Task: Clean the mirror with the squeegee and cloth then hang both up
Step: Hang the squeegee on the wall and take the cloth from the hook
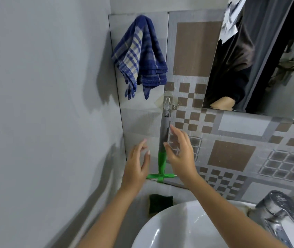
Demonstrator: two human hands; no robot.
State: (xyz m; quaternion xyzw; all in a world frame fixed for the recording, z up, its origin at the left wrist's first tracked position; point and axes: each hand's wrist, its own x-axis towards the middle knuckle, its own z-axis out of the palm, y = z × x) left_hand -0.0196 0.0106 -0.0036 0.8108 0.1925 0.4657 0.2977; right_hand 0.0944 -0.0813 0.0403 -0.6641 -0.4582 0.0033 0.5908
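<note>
A green and grey squeegee (pixel 162 158) hangs blade-down from a clear hook (pixel 167 102) on the tiled wall. A blue checked cloth (pixel 140 56) hangs higher up on the wall, to the left of the squeegee. The mirror (pixel 260 56) is at the upper right. My left hand (pixel 136 165) is open just left of the squeegee handle, holding nothing. My right hand (pixel 181 154) is open just right of the handle, fingers spread and apart from it.
A white sink (pixel 169 228) lies below my arms, with a chrome tap (pixel 282 215) at the right. A dark green sponge (pixel 160 203) lies on the ledge behind the sink. A plain grey wall (pixel 44 104) closes in the left side.
</note>
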